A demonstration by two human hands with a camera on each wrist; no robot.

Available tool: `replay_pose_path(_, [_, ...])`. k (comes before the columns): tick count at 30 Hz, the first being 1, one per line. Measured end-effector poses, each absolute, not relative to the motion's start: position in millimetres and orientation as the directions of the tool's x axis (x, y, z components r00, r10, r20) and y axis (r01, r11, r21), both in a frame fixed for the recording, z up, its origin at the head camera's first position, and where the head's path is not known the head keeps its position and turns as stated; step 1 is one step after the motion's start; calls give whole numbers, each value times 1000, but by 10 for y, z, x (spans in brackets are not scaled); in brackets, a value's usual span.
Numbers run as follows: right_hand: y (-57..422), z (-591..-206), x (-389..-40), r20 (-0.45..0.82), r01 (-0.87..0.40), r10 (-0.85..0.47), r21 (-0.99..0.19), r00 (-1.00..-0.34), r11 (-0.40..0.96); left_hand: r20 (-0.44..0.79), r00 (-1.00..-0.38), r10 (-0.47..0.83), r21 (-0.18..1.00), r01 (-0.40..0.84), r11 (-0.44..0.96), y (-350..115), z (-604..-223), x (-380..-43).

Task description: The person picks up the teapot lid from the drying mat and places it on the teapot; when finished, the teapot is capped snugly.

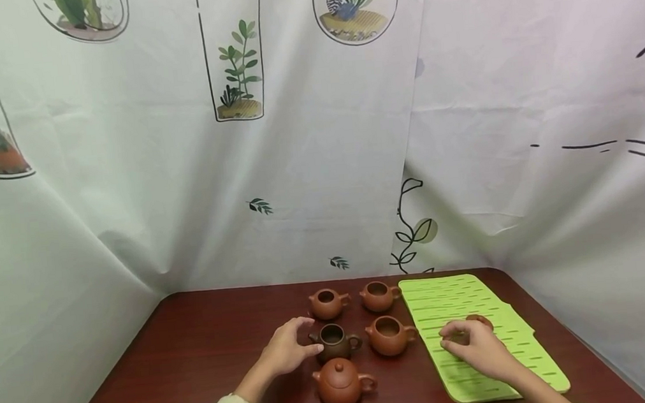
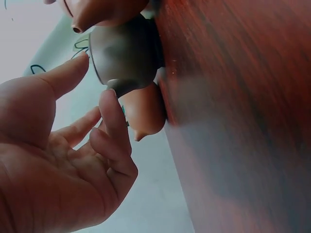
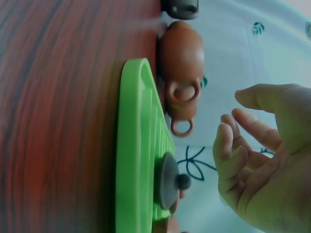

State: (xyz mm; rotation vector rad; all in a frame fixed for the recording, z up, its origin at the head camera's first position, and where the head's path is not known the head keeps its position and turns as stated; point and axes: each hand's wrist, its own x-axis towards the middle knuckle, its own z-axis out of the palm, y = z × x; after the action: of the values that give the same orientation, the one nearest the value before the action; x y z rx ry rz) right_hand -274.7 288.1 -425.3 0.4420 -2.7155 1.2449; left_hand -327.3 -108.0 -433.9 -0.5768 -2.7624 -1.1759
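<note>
My left hand [image 1: 302, 337] reaches to the dark brown lidless teapot [image 1: 335, 341] in the middle of the table. In the left wrist view that hand [image 2: 95, 77] is spread open, one fingertip [image 2: 108, 94] touching the spout of the dark teapot [image 2: 126, 53] and the thumb close to its rim. My right hand [image 1: 464, 341] hovers over the green ribbed mat [image 1: 458, 298]. Seen from the right wrist, the hand [image 3: 233, 114] is open and holds nothing. It stays apart from a dark lid [image 3: 169, 180] lying on the mat [image 3: 136, 145].
Three lidless reddish teapots [image 1: 326, 303] [image 1: 379, 296] [image 1: 390, 335] stand around the dark one. A lidded one [image 1: 343, 383] sits nearest me. A brown lid [image 1: 479, 320] lies on the mat by my right hand. White printed curtains wall in the dark wooden table [image 1: 197, 353].
</note>
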Motion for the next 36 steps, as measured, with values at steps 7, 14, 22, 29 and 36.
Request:
replay_pose_path(7, [2960, -4282, -2765, 233, -309, -202, -717, -951, 625, 196, -934, 298, 642, 352, 681, -1057, -4392, -3349])
replay_pose_path(14, [3018, -4308, -2762, 212, -278, -180, -723, -961, 633, 178, -933, 312, 640, 350, 684, -1050, -4405, -3371])
replay_pose_path(22, [3080, -4321, -2746, 202, -269, -179, -703, -963, 658, 153, -923, 353, 670, 359, 649, -1045, -4406, -3342])
replay_pose_path(29, [3111, -4356, -2742, 207, -260, -160, -690, -965, 675, 142, -919, 368, 664, 365, 653, -1051, -4431, -3377])
replay_pose_path(36, [3119, -4381, -2752, 181, -207, -111, -689, -977, 695, 133, -922, 363, 663, 355, 659, -1057, -4440, -3380])
